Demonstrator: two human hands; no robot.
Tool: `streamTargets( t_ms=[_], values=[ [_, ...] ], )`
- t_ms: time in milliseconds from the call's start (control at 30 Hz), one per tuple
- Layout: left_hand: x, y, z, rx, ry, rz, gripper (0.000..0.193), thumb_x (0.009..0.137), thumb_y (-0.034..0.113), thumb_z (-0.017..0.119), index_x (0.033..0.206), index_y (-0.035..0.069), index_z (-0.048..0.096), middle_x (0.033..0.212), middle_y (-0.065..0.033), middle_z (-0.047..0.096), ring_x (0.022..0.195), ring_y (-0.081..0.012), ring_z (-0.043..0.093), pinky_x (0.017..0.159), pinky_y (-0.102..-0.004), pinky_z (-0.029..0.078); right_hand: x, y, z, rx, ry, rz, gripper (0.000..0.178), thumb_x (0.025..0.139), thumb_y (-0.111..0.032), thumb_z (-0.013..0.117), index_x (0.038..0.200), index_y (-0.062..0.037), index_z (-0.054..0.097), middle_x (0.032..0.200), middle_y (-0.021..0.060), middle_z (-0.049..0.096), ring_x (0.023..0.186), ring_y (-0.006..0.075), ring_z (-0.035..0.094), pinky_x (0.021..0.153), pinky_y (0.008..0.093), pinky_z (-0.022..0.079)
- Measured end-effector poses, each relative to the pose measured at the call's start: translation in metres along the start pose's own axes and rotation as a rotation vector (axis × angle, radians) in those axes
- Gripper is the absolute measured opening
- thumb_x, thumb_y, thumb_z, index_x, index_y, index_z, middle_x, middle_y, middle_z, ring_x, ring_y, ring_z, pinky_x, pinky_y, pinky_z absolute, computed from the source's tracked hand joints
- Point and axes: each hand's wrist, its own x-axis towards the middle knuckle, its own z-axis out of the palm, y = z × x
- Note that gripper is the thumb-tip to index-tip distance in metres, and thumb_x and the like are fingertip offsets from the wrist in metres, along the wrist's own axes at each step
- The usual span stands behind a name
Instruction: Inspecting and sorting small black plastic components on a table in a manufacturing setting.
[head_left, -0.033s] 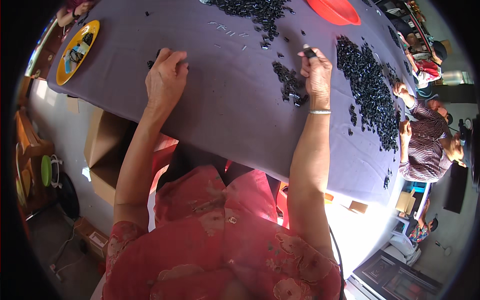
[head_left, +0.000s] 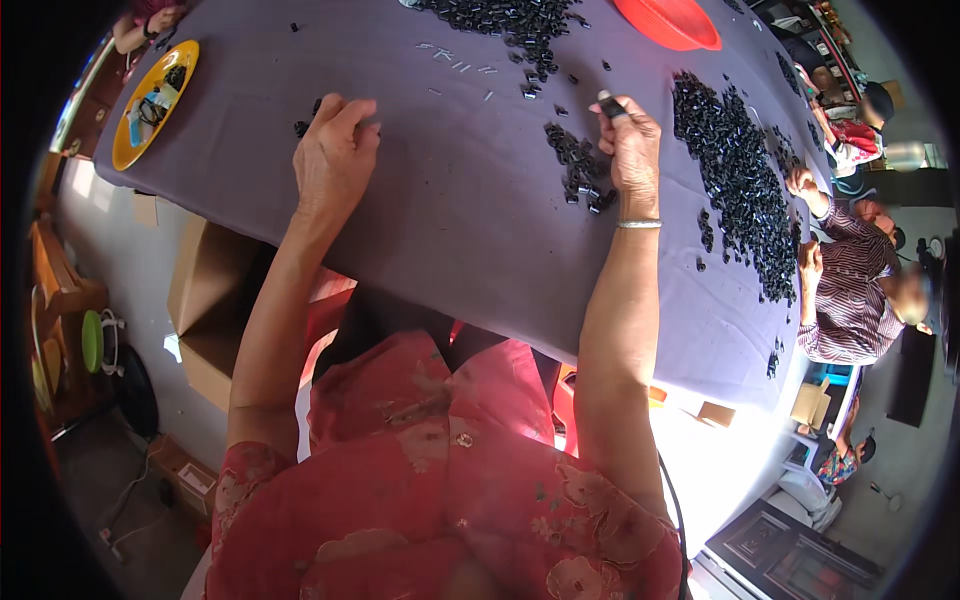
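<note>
My right hand (head_left: 633, 145) is closed around a small black piece with a pale tip (head_left: 611, 106), which sticks out between thumb and fingers. Just left of that wrist lies a small cluster of black parts (head_left: 577, 165). Toward the left of the table my left hand (head_left: 335, 150) is raised with curled fingers, the forefinger tip pointing right. Something dark seems to show by its thumb, but I cannot make out what it is. A few black parts (head_left: 301, 129) lie on the cloth beside the left hand's knuckles.
Large piles of black parts lie on the grey tablecloth (head_left: 450, 200) at the right (head_left: 735, 190) and far side (head_left: 510, 25). Thin pale pins (head_left: 460, 66), a red basin (head_left: 668, 22) and a yellow plate (head_left: 122, 150) are there too. Other people (head_left: 850, 275) sit along the right edge.
The black piece in my right hand has tilted and shifted slightly to the left. My left hand has moved a touch to the right.
</note>
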Motion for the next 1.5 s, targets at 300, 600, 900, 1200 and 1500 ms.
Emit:
streamTargets(
  t_ms=[300,600,900,1200,1500],
  values=[
    [0.006,0.047,0.033,-0.244,-0.067,0.244,0.016,0.078,0.008,0.065,0.093,0.009,0.063,0.089,-0.0052,0.056,0.068,-0.0246,0.062,0.061,-0.0360,0.049,-0.003,-0.003,-0.014,-0.333,-0.163,-0.055,0.030,0.073,0.006,0.044,0.091,-0.0008,0.067,0.077,-0.0010,0.061,0.059,0.0025,0.044,0.049,0.0157,0.033],
    [0.032,0.038,0.066,-0.371,-0.030,0.166,0.012,0.078,0.006,0.064,0.091,0.006,0.062,0.082,-0.0061,0.058,0.067,-0.0250,0.061,0.061,-0.0364,0.048,-0.002,0.001,-0.011,-0.467,-0.277,-0.016,0.027,0.071,0.006,0.047,0.088,0.0007,0.067,0.076,-0.0006,0.062,0.063,0.0047,0.049,0.055,0.0190,0.038],
    [0.029,0.022,0.076,-0.474,0.189,0.121,0.013,0.077,-0.002,0.066,0.089,0.003,0.063,0.073,-0.0016,0.056,0.061,-0.0078,0.054,0.057,-0.0208,0.044,-0.005,0.000,0.005,-0.531,-0.227,-0.127,0.033,0.067,0.011,0.044,0.089,0.0008,0.066,0.079,0.0012,0.064,0.071,0.0057,0.056,0.064,0.0193,0.045],
    [0.030,0.018,0.078,-0.483,0.166,0.109,0.014,0.076,-0.003,0.065,0.089,0.004,0.064,0.075,-0.0026,0.059,0.063,-0.0117,0.058,0.058,-0.0241,0.047,-0.010,-0.001,0.022,-0.699,-0.214,-0.210,0.016,0.071,0.007,0.064,0.085,0.0008,0.066,0.080,0.0024,0.062,0.074,0.0091,0.060,0.068,0.0218,0.048],
    [0.029,0.027,0.071,-0.477,0.135,0.100,0.013,0.076,0.000,0.064,0.088,0.005,0.064,0.077,-0.0044,0.060,0.064,-0.0170,0.062,0.060,-0.0275,0.050,-0.011,-0.002,0.029,-0.792,-0.166,-0.202,0.011,0.070,0.003,0.065,0.081,-0.0001,0.066,0.075,0.0031,0.063,0.069,0.0093,0.060,0.065,0.0227,0.048]
  ],
)
